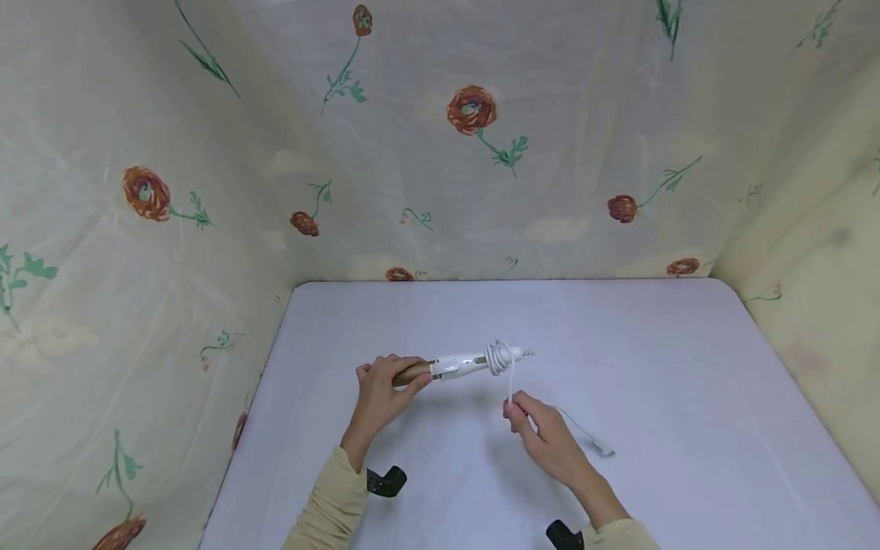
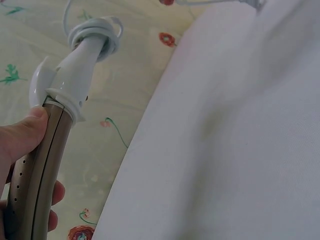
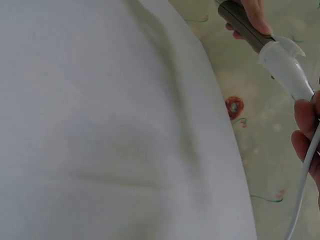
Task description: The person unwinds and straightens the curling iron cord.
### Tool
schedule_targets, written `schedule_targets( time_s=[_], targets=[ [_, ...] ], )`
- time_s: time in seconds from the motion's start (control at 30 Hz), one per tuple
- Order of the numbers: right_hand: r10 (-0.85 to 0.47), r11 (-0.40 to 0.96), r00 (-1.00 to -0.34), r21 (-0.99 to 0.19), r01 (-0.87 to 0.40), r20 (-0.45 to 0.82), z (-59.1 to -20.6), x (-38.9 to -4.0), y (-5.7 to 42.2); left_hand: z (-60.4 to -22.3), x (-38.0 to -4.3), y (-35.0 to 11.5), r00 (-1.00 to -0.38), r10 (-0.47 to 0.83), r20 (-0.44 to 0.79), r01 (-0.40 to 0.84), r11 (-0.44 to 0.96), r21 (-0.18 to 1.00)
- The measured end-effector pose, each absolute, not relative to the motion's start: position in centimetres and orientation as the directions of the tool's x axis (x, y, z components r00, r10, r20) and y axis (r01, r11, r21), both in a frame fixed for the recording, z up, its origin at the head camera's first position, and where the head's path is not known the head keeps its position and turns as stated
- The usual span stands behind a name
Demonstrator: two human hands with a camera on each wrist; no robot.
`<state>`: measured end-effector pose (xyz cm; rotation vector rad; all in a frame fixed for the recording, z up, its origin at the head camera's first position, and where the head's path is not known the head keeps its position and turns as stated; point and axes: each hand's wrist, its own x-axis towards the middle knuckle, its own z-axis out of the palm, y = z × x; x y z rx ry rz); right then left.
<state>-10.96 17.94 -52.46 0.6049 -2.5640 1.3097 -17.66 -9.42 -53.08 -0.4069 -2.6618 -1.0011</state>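
Note:
A curling iron [image 1: 457,367] with a white handle and brown-gold barrel is held above the table. My left hand [image 1: 385,393] grips the barrel, with the thumb along it near the handle in the left wrist view. White cord [image 2: 95,35] is wound in several loops round the handle's far end. My right hand [image 1: 546,439] pinches the cord below those loops. The cord's free end trails behind that hand to a plug [image 1: 603,449]. In the right wrist view, the right fingers [image 3: 303,116] and a stretch of cord [image 3: 303,185] show at the right edge.
A white-covered table [image 1: 687,397] with rounded far corners lies beneath. Flower-patterned cloth [image 1: 550,153] hangs along its back and sides. Black wrist mounts [image 1: 388,482] stick out by both sleeves, low over the table.

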Motion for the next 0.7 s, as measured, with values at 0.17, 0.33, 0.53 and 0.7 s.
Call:
schedule_targets(
  time_s=[0.17,0.33,0.53,0.7],
  targets=[
    [-0.314,0.597,-0.848,-0.606,-0.525,0.426,-50.4,-11.9,19.2,-52.9,-17.6,-9.5,-0.936,0.191,0.296,0.340,0.708,0.619],
    [-0.336,0.610,-0.820,-0.556,-0.564,0.463,-48.3,-13.9,20.6,-52.7,-17.5,-9.8,-0.929,0.246,0.275,0.368,0.682,0.632],
    [-0.264,0.655,-0.867,-0.582,-0.483,0.423,-47.1,-16.4,21.9,-52.7,-17.4,-10.4,-0.922,0.285,0.261,0.387,0.643,0.661],
    [-0.221,0.689,-0.916,-0.611,-0.390,0.335,-47.6,-17.9,22.4,-52.8,-17.5,-11.0,-0.908,0.321,0.269,0.413,0.582,0.700]
  ],
)
